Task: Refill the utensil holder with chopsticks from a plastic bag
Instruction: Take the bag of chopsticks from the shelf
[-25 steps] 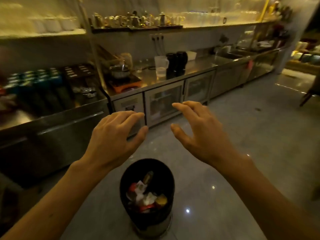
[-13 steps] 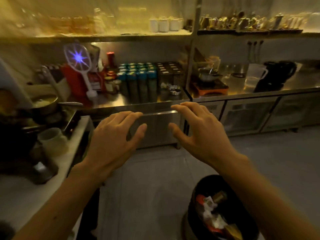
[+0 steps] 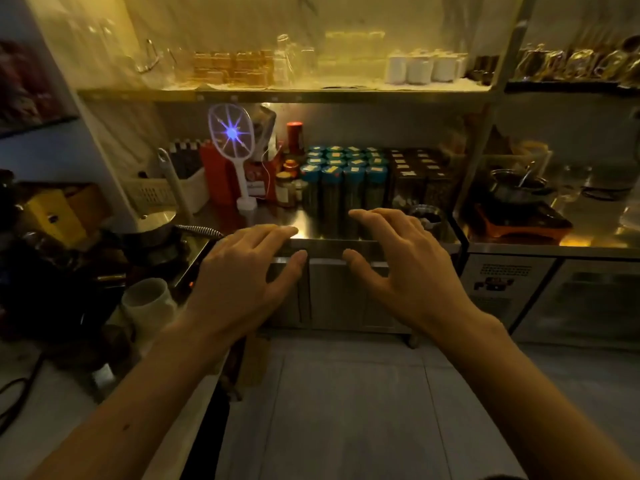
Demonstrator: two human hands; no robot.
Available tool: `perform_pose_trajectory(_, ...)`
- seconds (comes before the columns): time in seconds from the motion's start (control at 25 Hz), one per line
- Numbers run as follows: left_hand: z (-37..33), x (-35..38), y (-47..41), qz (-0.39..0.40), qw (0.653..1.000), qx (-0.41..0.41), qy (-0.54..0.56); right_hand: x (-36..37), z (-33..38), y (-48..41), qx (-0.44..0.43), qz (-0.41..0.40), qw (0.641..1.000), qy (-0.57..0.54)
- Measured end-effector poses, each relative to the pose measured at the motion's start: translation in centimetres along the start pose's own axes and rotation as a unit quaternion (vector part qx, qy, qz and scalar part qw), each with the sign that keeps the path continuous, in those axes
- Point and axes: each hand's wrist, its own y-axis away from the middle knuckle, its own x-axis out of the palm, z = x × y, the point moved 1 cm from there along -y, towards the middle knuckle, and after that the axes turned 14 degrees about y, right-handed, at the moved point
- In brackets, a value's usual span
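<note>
The fingers (image 3: 277, 233) of the left hand (image 3: 242, 271) are spread wide and gently bent, palm down, holding nothing. Those of the right hand (image 3: 405, 268) match them, thumb apart, also empty. Both hands hover in the air, short of the steel surface (image 3: 322, 235) just beyond the fingertips.

Past the fingertips stand teal-lidded canisters (image 3: 341, 174), with dark canisters (image 3: 415, 174) beyond the right hand. A glowing racket-shaped zapper (image 3: 231, 133) and a white basket (image 3: 162, 192) lie beyond the left hand, and a white cup (image 3: 149, 303) sits below its wrist.

No utensil holder, chopsticks or plastic bag can be picked out, so the step seems to be finding them. It is best done by looking the surface over with both hands free and reaching only once the bag is found, low and slowly so the crowded canisters stay upright.

The light is dim and yellow. The basket's dark contents are unclear, the clutter far left of the left hand is nearly black, and the frame crops the surface beyond the right hand.
</note>
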Motion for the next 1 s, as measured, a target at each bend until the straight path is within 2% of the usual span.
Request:
perform_pose_trajectory(0.2, 0.9, 3.8, -10.7, -0.014, 1.000, 0.017, -0.013, 2.5, -8.0, -8.1, 0.008, -0.020, 1.000, -0.005)
perform_pose_trajectory(0.48, 4.7, 9.5, -22.1, -0.014, 1.000, 0.023, -0.016, 7.6, -15.2, -17.7, 0.015, -0.026, 1.000, 0.000)
perform_pose_trajectory(1.0, 21.7, 16.9, -46.3, -0.031, 0.997, 0.062, 0.020, 21.2, -22.6, -41.8, 0.030, -0.012, 0.997, 0.066)
